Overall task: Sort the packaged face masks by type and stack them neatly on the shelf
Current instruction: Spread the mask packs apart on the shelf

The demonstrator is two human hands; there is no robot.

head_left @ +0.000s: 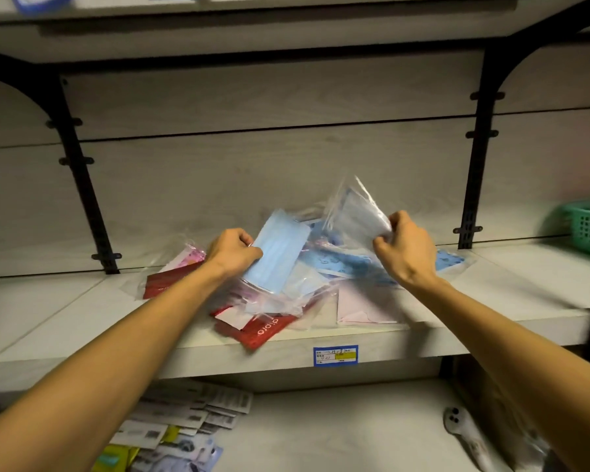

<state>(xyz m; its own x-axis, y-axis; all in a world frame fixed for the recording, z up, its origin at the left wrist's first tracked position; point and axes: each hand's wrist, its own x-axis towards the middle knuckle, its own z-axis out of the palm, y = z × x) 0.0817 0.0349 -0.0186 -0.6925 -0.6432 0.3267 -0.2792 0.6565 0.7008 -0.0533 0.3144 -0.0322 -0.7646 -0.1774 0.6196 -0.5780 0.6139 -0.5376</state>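
Above the mixed pile [286,287] on the shelf [457,301], the left hand [232,250] is pinching a plain blue mask packet [280,250] and the right hand [402,250] is pinching a clear packet [355,212], probably for comparing types.

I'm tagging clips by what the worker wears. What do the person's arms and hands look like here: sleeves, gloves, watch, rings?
Both forearms are bare up to the frame edge: no sleeves show. The left hand and right hand wear no gloves, and no watch, bracelet or ring is visible on either wrist or on the fingers that show.
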